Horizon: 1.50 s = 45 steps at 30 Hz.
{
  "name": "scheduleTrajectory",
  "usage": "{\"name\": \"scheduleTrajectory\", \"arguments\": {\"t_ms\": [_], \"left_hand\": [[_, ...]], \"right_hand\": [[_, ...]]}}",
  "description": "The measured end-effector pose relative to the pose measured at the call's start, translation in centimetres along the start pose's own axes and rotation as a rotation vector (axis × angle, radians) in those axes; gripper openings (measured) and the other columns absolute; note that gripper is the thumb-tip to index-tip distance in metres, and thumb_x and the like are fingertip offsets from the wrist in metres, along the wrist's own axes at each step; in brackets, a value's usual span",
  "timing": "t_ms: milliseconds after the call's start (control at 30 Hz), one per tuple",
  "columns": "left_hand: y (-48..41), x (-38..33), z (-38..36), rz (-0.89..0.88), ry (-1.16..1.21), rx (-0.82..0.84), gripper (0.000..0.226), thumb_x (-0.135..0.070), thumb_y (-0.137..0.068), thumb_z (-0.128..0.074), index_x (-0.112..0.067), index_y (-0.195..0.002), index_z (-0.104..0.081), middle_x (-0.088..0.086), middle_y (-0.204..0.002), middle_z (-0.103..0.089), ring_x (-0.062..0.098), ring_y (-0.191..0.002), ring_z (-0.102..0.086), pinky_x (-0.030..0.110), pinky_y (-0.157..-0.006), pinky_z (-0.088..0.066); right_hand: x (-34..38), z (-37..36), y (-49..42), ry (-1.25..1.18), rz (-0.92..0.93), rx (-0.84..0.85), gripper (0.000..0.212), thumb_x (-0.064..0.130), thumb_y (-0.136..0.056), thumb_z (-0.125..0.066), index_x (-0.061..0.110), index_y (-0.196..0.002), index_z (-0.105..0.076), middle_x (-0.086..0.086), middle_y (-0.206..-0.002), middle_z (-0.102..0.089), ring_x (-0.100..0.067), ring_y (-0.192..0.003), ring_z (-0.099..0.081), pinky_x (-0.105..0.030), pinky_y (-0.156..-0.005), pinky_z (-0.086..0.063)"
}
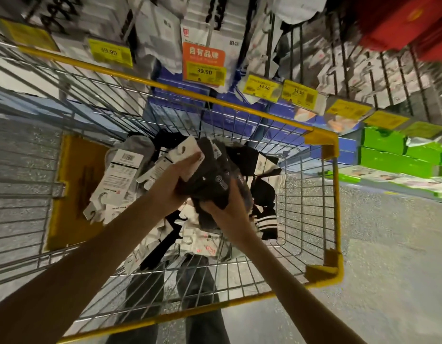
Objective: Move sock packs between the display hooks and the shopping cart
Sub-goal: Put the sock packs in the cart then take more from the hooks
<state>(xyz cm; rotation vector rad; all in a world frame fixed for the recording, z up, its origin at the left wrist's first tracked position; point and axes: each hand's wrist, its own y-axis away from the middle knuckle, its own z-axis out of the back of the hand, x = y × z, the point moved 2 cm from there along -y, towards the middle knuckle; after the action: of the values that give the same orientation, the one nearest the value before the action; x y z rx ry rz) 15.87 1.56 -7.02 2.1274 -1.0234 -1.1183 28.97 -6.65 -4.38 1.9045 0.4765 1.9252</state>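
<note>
Both my hands hold a dark sock pack (212, 175) with a white card header above the yellow-rimmed wire shopping cart (336, 184). My left hand (172, 182) grips its upper left part, thumb lying on the white card. My right hand (224, 207) grips its lower end from below. Several more sock packs (120, 175) lie in the cart, white, grey, and black with white stripes. Beyond the cart, sock packs hang on the display hooks (210, 33) behind yellow price tags.
An orange sign with a 39.90 tag (203, 63) hangs straight ahead. Blue boxes (284, 125) and green boxes (388, 150) fill the low shelves past the cart. A red box (401, 21) is at the top right. Speckled floor lies to the right.
</note>
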Motion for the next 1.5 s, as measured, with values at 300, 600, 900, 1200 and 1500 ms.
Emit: {"name": "scheduleTrajectory", "arguments": {"t_ms": [300, 600, 900, 1200, 1500], "left_hand": [[1.9, -0.3, 7.3, -0.106, -0.052, -0.384, 0.032, -0.01, -0.086, -0.07, -0.01, -0.118, -0.066, 0.011, -0.113, -0.072, 0.029, -0.105, -0.069, 0.035, -0.074, -0.059], [2.4, 1.5, 7.8, -0.225, -0.265, -0.425, 0.105, 0.01, -0.079, -0.07, -0.042, -0.148, -0.01, 0.004, -0.131, -0.05, 0.021, -0.118, -0.053, 0.048, -0.096, -0.05], [2.6, 1.8, 9.4, -0.195, -0.458, -0.416, 0.019, -0.002, -0.082, -0.072, -0.021, -0.082, -0.074, 0.02, -0.121, -0.06, 0.031, -0.111, -0.057, 0.03, -0.082, -0.052], [3.7, 0.0, 8.2, -0.032, -0.254, -0.339, 0.057, -0.052, -0.08, -0.06, -0.01, -0.119, -0.067, 0.013, -0.106, -0.07, 0.037, -0.108, -0.063, 0.043, -0.084, -0.052], [4.4, 0.5, 8.7, -0.035, -0.297, -0.37, 0.03, -0.017, -0.082, -0.076, -0.016, -0.111, -0.069, 0.005, -0.105, -0.073, 0.029, -0.105, -0.066, 0.039, -0.077, -0.058]], "right_hand": [[-1.2, 1.4, -3.2, 0.64, 0.188, -0.304, 0.031, 0.019, -0.093, -0.056, 0.015, -0.124, -0.055, -0.005, -0.119, -0.053, -0.017, -0.109, -0.052, -0.04, -0.093, -0.05], [-2.7, 0.0, -10.7, 0.895, -0.207, -0.165, 0.082, 0.031, -0.077, -0.078, 0.008, -0.141, -0.032, -0.02, -0.131, -0.042, -0.039, -0.121, -0.047, -0.046, -0.095, -0.045], [-3.4, -0.6, -5.3, 0.315, -0.097, -0.284, 0.033, -0.005, -0.082, -0.062, 0.005, -0.113, -0.057, -0.005, -0.099, -0.062, -0.024, -0.099, -0.062, -0.008, -0.064, -0.043], [1.4, -2.9, -1.4, -0.187, -0.164, 0.109, 0.042, -0.005, -0.089, -0.055, 0.01, -0.128, -0.054, -0.004, -0.115, -0.068, -0.01, -0.103, -0.066, -0.019, -0.081, -0.055], [-2.7, -4.9, -2.2, 0.461, -0.185, 0.289, 0.039, 0.027, -0.087, -0.058, 0.028, -0.125, -0.055, 0.002, -0.109, -0.066, -0.015, -0.103, -0.062, -0.04, -0.092, -0.051]]}}
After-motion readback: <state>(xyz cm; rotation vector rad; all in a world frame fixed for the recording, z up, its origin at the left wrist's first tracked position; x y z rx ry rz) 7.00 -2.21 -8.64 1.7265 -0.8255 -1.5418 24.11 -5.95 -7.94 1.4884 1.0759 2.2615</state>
